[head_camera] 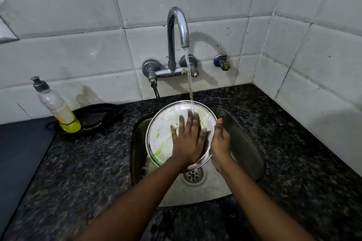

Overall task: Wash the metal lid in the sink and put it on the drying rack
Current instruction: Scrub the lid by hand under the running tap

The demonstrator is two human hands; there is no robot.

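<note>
A round metal lid [162, 131] is held tilted over the steel sink [242, 143], its face covered in white foam with green soap streaks. My left hand [188, 139] lies flat on the lid's face, fingers spread, under the water stream. My right hand [220, 141] grips the lid's right rim from the side, thumb over the edge. Water runs from the curved chrome tap [177, 25] onto the lid's upper part. No drying rack is in view.
A soap bottle [56, 107] with yellow liquid stands in a black pan [98, 115] on the dark granite counter [88, 162], left of the sink. The drain [193, 175] shows below the lid. White tiled walls close the back and right.
</note>
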